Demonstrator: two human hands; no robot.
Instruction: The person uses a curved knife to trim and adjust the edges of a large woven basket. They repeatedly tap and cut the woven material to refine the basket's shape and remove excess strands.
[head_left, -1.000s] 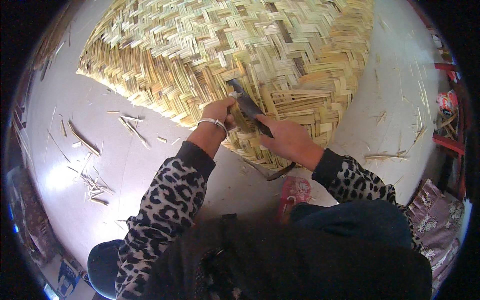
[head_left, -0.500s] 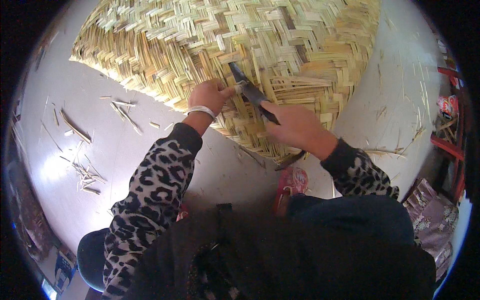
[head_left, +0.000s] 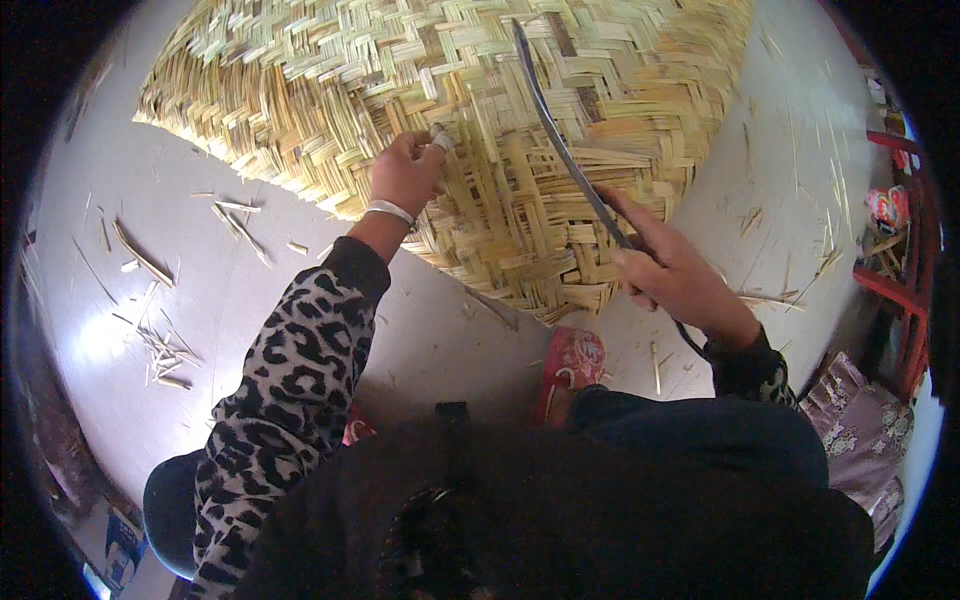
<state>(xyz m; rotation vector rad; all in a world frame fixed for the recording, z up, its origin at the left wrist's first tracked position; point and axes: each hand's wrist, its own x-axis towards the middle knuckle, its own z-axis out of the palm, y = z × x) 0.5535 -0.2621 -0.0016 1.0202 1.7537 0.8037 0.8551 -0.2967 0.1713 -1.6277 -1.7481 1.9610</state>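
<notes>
A large woven mat of pale bamboo strips lies across the floor ahead of me. My left hand presses on its near edge and pinches a strip end between the fingers. My right hand grips the handle of a long curved blade, which points away from me over the weave. A white bangle circles my left wrist. Both sleeves carry a leopard print.
Loose bamboo slivers are scattered over the grey floor at left and right. A red patterned slipper sits under the mat's near corner. Red rods and a patterned cloth lie at the right rim. A dark stool edge shows at lower left.
My right hand has drawn back to the right and raised the blade, so its full length now lies over the mat. My left hand stays at the mat's edge.
</notes>
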